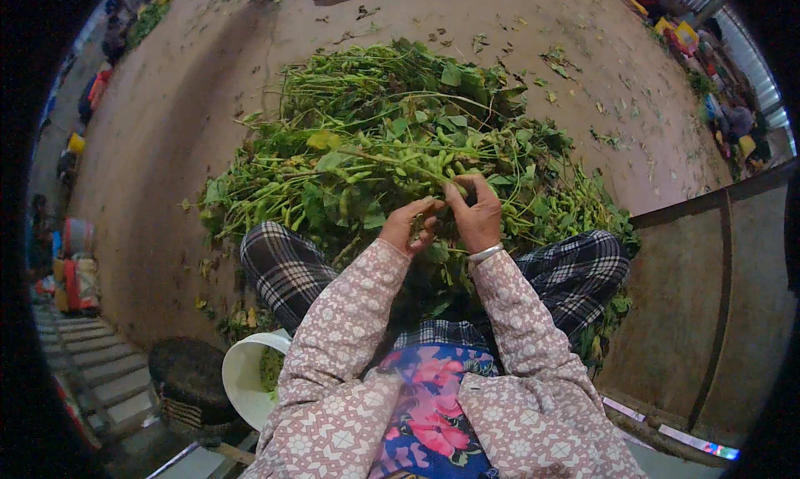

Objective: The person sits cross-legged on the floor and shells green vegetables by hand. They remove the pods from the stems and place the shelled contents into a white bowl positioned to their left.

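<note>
A large heap of green bean plants (381,135), with pods and leaves on their stems, lies before my knees. My right hand (480,211), with a silver bangle at its wrist, pinches a podded bean stem (403,161) between thumb and forefinger. Just left of it, my left hand (409,226) has its fingers curled, thumb and forefinger close to the same stem. Whether anything sits inside those curled fingers cannot be made out. Plump green pods (431,163) cluster just beyond my fingertips.
A white bucket (240,379) with green pods inside tilts beside my left forearm. Left of that stands a dark round stool-like object (187,373). A brown panel (681,291) borders my right side. Scattered leaves (556,60) litter the brown floor (169,166).
</note>
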`<state>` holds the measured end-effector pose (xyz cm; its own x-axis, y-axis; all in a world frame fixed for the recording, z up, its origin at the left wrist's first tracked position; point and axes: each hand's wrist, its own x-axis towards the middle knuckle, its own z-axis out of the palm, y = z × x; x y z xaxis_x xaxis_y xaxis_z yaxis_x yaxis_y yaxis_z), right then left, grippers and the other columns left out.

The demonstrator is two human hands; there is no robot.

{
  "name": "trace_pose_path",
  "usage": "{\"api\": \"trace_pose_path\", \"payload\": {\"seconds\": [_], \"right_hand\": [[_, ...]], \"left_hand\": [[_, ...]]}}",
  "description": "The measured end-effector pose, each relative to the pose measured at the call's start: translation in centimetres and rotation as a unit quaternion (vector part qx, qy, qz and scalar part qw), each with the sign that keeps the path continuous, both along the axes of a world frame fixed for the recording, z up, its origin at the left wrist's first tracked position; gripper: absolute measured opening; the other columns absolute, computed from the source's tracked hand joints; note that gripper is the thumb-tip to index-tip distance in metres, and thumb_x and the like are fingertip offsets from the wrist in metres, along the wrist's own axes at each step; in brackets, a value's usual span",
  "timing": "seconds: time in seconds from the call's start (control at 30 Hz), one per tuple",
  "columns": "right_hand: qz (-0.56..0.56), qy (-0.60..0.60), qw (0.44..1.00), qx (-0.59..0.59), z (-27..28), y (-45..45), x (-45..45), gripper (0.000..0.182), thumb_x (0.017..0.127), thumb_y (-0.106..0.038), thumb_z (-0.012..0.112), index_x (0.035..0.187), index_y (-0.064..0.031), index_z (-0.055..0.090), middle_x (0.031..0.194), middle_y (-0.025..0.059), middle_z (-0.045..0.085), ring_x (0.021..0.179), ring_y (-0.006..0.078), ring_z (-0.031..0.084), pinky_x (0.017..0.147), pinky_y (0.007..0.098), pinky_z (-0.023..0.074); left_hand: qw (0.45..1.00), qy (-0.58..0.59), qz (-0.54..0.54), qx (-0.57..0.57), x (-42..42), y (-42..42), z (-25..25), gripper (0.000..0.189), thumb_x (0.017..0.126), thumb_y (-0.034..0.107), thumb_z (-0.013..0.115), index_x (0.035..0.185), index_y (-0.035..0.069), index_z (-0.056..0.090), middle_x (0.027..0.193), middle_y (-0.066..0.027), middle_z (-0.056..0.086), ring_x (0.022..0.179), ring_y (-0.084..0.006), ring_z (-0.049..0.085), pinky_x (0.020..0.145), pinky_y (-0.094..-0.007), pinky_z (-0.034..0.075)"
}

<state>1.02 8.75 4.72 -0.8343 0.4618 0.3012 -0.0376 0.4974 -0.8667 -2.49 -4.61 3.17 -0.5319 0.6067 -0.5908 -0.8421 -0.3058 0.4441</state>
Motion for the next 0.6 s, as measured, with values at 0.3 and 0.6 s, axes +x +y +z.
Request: {"api": "trace_pose_path", "payload": {"seconds": [0.3,0.6], "right_hand": [[0.097,-0.034,0.995,0.015,0.6,-1.5,4.0,0.026,0.077,-0.010,0.060,0.101,-0.0029,0.054,0.085,0.0113,0.059,0.072,0.0217,0.059,0.065,0.0297,0.0472],[0.088,-0.116,0.984,-0.101,-0.1,-1.4,4.5,0.025,0.079,-0.009,0.061,0.099,-0.0018,0.046,0.071,0.0039,0.054,0.055,0.0087,0.051,0.046,0.0218,0.0409]], "left_hand": [[0.996,0.089,0.009,-0.007,1.0,0.4,-0.4,0.022,0.086,0.030,0.054,0.081,0.009,0.057,0.065,0.0016,0.051,0.046,-0.0054,0.043,0.038,-0.0182,0.030],[0.994,0.104,-0.021,-0.038,1.6,-0.5,-1.6,0.018,0.081,0.025,0.062,0.085,0.008,0.060,0.061,0.0032,0.050,0.044,-0.0045,0.039,0.037,-0.0190,0.025]]}}
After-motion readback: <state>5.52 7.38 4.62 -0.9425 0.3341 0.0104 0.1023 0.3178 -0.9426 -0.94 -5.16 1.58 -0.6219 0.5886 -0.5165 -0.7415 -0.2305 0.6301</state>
